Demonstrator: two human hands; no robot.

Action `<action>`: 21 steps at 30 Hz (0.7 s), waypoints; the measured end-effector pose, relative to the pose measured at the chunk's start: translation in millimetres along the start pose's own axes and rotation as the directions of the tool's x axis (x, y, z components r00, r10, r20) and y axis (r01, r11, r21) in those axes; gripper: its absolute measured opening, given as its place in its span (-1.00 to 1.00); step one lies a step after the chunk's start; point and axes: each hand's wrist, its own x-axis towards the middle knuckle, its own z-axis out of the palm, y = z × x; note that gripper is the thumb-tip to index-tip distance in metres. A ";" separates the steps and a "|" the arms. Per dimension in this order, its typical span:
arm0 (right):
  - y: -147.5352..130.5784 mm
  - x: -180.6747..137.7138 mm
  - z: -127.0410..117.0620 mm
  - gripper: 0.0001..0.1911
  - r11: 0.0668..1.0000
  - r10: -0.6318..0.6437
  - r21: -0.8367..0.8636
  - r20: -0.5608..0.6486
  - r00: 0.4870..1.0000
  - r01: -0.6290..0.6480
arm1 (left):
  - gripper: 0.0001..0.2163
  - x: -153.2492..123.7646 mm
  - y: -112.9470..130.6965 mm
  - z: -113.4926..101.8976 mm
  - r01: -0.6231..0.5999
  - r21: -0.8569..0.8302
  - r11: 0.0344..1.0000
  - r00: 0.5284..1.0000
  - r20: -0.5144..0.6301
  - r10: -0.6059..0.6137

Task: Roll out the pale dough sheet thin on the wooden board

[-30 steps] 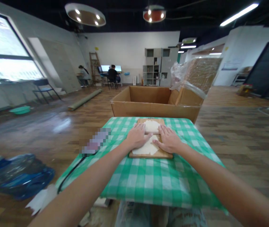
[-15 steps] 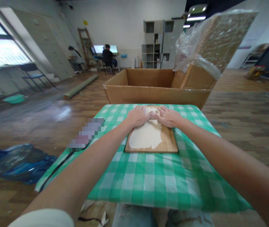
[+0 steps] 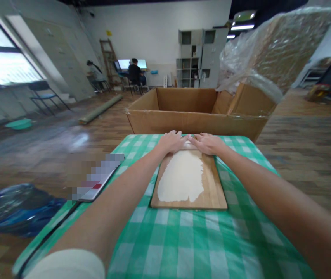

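Observation:
A flat, ragged-edged sheet of pale dough [image 3: 181, 176] lies on a wooden board [image 3: 216, 192]. Across the board's far end is a light rolling pin [image 3: 189, 145], mostly covered by my hands. My left hand [image 3: 172, 141] rests over its left part and my right hand [image 3: 207, 143] over its right part. Both hands have their fingers bent forward over the pin and their thumbs close together in the middle. The dough spreads out on the near side of the pin.
A green-and-white checked cloth [image 3: 171, 240] covers the table. A large open cardboard box [image 3: 194, 121] stands just beyond it. At the table's left side lies a blurred-out flat device [image 3: 98, 178] with a black cable. A blue plastic bottle [image 3: 22, 207] is on the floor.
Both hands have slid with the rolling pin away from me to the board's far end. More of the dough sheet now shows on the near side. The view has shifted slightly.

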 end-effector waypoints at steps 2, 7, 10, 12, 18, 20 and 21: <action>-4.3 -4.3 -2.9 -0.08 1.000 0.026 -0.001 0.001 1.000 -0.026 | -0.57 -2.6 3.0 -2.5 0.005 0.002 1.000 1.000 0.005 -0.005; -19.3 -27.0 -9.8 0.02 0.999 0.048 -0.008 -0.015 0.999 -0.048 | -0.58 -25.1 21.2 -17.0 0.007 0.046 0.999 1.000 -0.026 -0.006; -27.8 -45.4 -11.6 0.00 1.000 0.019 0.017 -0.034 0.999 -0.018 | -0.57 -44.1 35.5 -28.2 0.034 0.045 0.998 0.998 -0.052 -0.031; -33.7 -59.1 -12.1 -0.02 1.000 0.011 0.022 -0.057 0.998 -0.010 | -0.58 -56.5 44.5 -35.0 0.047 0.033 0.998 0.996 -0.074 -0.044; -54.4 -106.8 -14.4 0.02 1.000 -0.004 -0.021 -0.135 0.991 0.001 | -0.50 -87.3 64.2 -47.3 0.114 -0.038 0.993 0.984 -0.133 -0.118; -59.9 -121.5 -14.1 0.03 0.999 -0.022 -0.038 -0.146 0.989 0.017 | -0.48 -96.0 68.6 -48.9 0.117 -0.056 0.992 0.982 -0.143 -0.124; -61.8 -127.6 -13.3 0.02 0.999 -0.031 -0.046 -0.150 0.988 0.024 | -0.46 -100.1 70.5 -49.1 0.115 -0.061 0.991 0.982 -0.141 -0.123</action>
